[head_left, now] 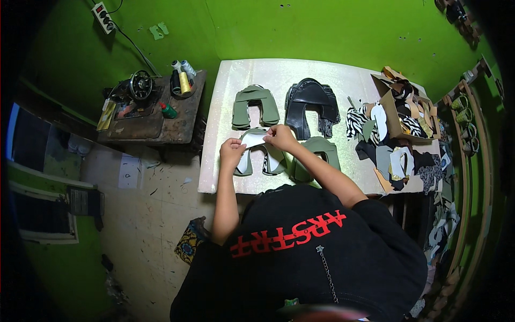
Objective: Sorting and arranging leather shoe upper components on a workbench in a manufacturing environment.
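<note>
A white U-shaped cut piece [256, 140] is held up by both ends, just above a stack of olive-green and white U-shaped pieces [261, 161] lying flat on the table.

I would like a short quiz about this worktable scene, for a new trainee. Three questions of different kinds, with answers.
1. True or false: both hands hold the white piece.
2. Which stack lies at the far middle of the table? A) black B) zebra C) white
3. Fill in: left of the table stands a sewing ____.

Key:
1. True: left hand and right hand grip it.
2. A, the black stack.
3. machine.
</note>
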A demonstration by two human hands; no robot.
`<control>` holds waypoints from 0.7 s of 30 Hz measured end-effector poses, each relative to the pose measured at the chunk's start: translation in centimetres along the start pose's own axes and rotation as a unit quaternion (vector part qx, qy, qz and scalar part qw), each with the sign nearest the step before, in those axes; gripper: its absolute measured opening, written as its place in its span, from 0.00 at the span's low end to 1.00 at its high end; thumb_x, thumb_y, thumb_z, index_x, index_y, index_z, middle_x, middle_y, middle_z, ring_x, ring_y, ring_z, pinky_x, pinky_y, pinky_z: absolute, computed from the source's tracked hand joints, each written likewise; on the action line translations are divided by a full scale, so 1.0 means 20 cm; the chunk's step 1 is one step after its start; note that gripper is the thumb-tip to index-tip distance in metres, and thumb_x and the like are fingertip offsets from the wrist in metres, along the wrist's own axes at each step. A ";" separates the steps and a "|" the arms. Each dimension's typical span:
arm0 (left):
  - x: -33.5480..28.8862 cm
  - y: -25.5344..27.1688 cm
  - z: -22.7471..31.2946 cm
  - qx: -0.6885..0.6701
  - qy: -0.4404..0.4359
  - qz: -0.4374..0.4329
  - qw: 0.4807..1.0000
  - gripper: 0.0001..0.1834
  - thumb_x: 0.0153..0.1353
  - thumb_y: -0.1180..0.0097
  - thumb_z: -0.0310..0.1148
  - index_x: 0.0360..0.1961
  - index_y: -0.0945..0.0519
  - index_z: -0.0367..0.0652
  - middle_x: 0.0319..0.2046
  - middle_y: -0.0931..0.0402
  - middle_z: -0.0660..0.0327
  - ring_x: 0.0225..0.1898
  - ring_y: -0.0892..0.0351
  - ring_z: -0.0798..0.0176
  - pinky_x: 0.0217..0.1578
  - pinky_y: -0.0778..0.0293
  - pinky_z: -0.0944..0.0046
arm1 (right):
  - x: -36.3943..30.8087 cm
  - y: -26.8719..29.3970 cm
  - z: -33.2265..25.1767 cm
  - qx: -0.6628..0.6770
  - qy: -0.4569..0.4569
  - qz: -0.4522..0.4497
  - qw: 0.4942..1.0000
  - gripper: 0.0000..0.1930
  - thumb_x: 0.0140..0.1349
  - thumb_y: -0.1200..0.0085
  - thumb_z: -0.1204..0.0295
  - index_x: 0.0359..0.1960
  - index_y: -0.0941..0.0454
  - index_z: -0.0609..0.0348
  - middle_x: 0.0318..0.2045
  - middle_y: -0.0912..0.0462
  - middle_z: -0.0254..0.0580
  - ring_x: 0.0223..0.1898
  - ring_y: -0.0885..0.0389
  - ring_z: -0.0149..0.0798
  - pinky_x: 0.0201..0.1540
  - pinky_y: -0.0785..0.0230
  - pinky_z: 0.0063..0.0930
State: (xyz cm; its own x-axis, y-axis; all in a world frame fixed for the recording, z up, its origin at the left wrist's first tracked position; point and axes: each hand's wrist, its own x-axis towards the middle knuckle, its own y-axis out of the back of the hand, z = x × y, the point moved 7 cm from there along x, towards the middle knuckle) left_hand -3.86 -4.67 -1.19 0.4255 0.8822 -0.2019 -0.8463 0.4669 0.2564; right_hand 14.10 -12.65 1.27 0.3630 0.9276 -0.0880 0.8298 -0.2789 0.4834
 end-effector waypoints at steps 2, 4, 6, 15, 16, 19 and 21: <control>0.01 0.02 -0.05 0.024 0.017 0.024 0.999 0.10 0.46 0.40 0.25 0.29 0.26 0.34 0.21 0.25 0.61 0.21 0.27 0.70 0.22 0.31 0.73 | 0.00 -0.03 0.02 -0.040 -0.005 0.008 0.999 0.11 0.41 0.40 0.69 0.22 0.23 0.65 0.18 0.23 0.49 0.20 0.23 0.43 0.29 0.31 0.32; 0.02 0.02 -0.06 0.029 0.023 0.032 0.999 0.10 0.45 0.40 0.25 0.30 0.26 0.34 0.21 0.25 0.59 0.20 0.26 0.69 0.21 0.30 0.72 | -0.01 -0.04 0.02 -0.046 0.008 0.020 0.999 0.10 0.42 0.41 0.70 0.22 0.23 0.65 0.19 0.23 0.52 0.22 0.23 0.46 0.29 0.31 0.34; 0.03 0.02 -0.07 0.038 0.026 0.043 0.998 0.10 0.45 0.40 0.26 0.29 0.26 0.34 0.21 0.25 0.59 0.20 0.26 0.68 0.22 0.30 0.71 | -0.01 -0.04 0.01 -0.054 0.043 0.062 0.996 0.11 0.43 0.41 0.69 0.19 0.25 0.65 0.15 0.25 0.45 0.18 0.26 0.38 0.26 0.34 0.28; 0.07 0.02 -0.07 0.154 -0.024 0.080 0.985 0.09 0.45 0.40 0.26 0.27 0.27 0.34 0.19 0.26 0.59 0.19 0.27 0.67 0.21 0.30 0.69 | -0.01 -0.05 0.02 -0.060 0.040 0.081 0.994 0.09 0.42 0.41 0.71 0.18 0.27 0.64 0.16 0.25 0.46 0.19 0.25 0.41 0.26 0.33 0.31; 0.06 0.01 -0.07 0.155 -0.025 0.079 0.984 0.09 0.45 0.40 0.26 0.27 0.27 0.34 0.19 0.26 0.59 0.19 0.27 0.67 0.21 0.30 0.69 | -0.01 -0.04 0.02 -0.059 0.039 0.082 0.994 0.09 0.42 0.41 0.71 0.18 0.27 0.64 0.16 0.25 0.46 0.19 0.25 0.41 0.26 0.33 0.31; 0.02 0.02 0.00 0.246 -0.095 0.142 0.954 0.12 0.44 0.38 0.31 0.27 0.26 0.36 0.22 0.28 0.55 0.27 0.27 0.56 0.30 0.31 0.61 | -0.02 -0.04 0.03 -0.044 0.029 0.088 0.995 0.10 0.40 0.41 0.73 0.17 0.29 0.64 0.18 0.25 0.50 0.24 0.25 0.49 0.30 0.33 0.38; -0.01 0.02 0.01 0.278 -0.105 0.179 0.938 0.13 0.44 0.38 0.32 0.28 0.27 0.37 0.22 0.29 0.55 0.27 0.28 0.55 0.31 0.31 0.60 | -0.03 -0.04 0.02 -0.052 0.041 0.103 0.992 0.12 0.39 0.39 0.72 0.18 0.31 0.65 0.20 0.26 0.52 0.26 0.26 0.51 0.30 0.34 0.39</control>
State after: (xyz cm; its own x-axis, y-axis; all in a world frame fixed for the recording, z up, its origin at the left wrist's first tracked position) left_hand -4.32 -4.64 -0.88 0.2495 0.9539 0.1671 -0.6739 0.0471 0.7373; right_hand 13.37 -13.06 0.46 0.4814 0.8718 0.0905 0.6918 -0.4413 0.5715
